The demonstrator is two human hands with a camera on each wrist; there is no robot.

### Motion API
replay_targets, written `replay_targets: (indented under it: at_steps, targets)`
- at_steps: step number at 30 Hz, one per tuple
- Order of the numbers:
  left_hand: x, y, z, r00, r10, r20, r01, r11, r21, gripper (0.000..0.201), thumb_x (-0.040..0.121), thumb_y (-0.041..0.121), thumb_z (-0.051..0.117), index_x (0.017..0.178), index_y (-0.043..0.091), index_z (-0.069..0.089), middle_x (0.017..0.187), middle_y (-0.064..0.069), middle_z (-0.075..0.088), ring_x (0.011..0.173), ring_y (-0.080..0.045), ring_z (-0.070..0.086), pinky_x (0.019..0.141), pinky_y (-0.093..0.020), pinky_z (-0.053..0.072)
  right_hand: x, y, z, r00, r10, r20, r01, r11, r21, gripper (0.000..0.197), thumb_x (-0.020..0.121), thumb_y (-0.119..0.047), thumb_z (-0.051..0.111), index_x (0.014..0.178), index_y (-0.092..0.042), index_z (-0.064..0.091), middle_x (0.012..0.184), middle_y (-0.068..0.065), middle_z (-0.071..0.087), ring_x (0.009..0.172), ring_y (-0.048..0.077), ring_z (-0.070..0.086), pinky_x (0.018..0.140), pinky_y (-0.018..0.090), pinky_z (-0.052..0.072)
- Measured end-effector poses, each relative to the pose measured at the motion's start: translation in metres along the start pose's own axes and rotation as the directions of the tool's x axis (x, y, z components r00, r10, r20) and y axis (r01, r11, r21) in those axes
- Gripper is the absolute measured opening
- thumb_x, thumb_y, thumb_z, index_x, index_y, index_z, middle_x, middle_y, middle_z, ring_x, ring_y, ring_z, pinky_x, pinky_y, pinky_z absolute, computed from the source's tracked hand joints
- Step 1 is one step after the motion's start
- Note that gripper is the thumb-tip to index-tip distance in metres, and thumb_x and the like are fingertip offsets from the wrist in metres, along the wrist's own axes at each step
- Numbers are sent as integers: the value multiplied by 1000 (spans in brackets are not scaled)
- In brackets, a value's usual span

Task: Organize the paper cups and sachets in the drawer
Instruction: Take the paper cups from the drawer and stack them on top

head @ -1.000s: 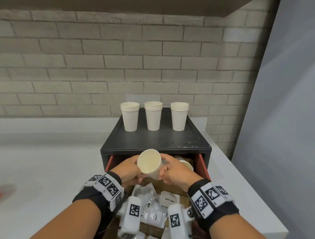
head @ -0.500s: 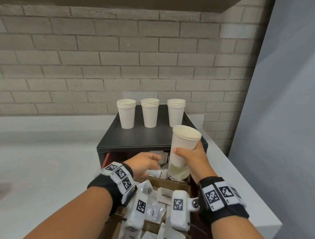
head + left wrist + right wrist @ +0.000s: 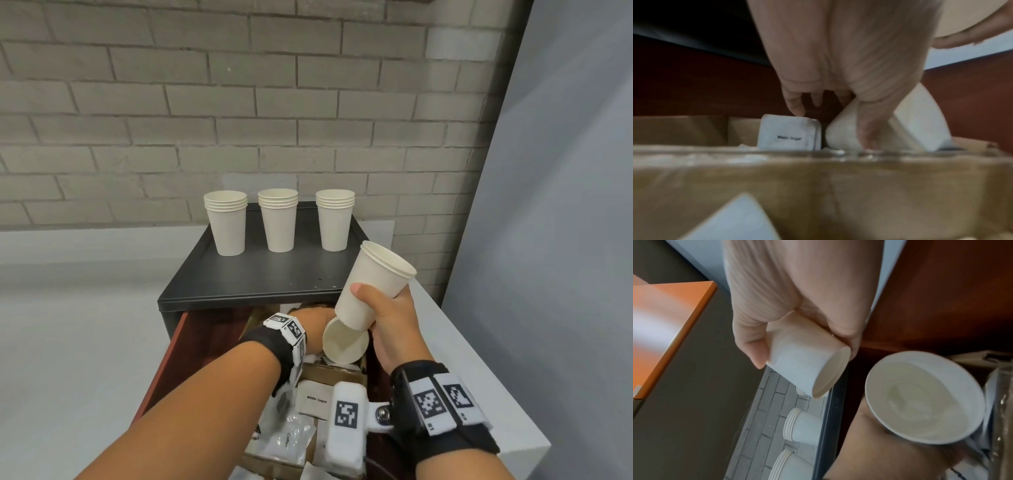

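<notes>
The right hand (image 3: pixel 390 315) has thumb and fingers wrapped round a paper cup (image 3: pixel 373 284), held tilted, mouth up and to the right, above the open drawer (image 3: pixel 164 356). The left hand (image 3: pixel 849 65) reaches down into the drawer, fingers curled round a second cup (image 3: pixel 344 344) that lies on its side with its mouth toward the camera. Just beside it stands a "White Sugar" sachet (image 3: pixel 789 133) in a cardboard box (image 3: pixel 818 186). More sachets (image 3: pixel 291 435) lie nearer. Three cup stacks (image 3: pixel 277 221) stand upright in a row on the black cabinet (image 3: pixel 260 277).
</notes>
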State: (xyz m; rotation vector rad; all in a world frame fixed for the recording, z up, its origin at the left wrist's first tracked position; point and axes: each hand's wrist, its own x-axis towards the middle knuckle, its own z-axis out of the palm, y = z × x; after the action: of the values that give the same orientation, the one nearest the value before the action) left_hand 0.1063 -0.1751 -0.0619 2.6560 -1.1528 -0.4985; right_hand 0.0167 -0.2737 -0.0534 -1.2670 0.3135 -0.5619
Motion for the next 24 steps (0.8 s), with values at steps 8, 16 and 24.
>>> replay_targets:
  at_steps: [8, 16, 24]
  targets:
    - [-1, -8, 0, 1000, -11, -1, 10, 993, -118, 64, 63, 26, 81, 120, 21, 51, 111, 0, 63, 100, -18, 61, 87, -34, 53, 3, 3, 0, 997, -45, -66, 44, 999, -10, 62, 72, -6, 75, 124, -25, 45, 113, 6, 58, 102, 24, 57, 90, 50, 51]
    - [-16, -16, 2, 999, -36, -11, 35, 995, -89, 60, 67, 21, 79, 119, 19, 49, 115, -1, 59, 108, -20, 57, 91, -33, 50, 0, -2, -5, 988, -87, -127, 93, 995, 42, 63, 71, -5, 76, 122, -25, 46, 111, 5, 59, 102, 23, 59, 85, 47, 53]
    - [-51, -29, -6, 997, -29, -72, 5, 949, -316, 69, 65, 11, 80, 125, 17, 47, 116, -3, 59, 107, -19, 58, 90, -32, 52, -6, -8, 2, 999, -51, 18, 47, 983, 175, 62, 67, -6, 79, 121, -17, 52, 113, 11, 62, 106, 28, 60, 87, 45, 52]
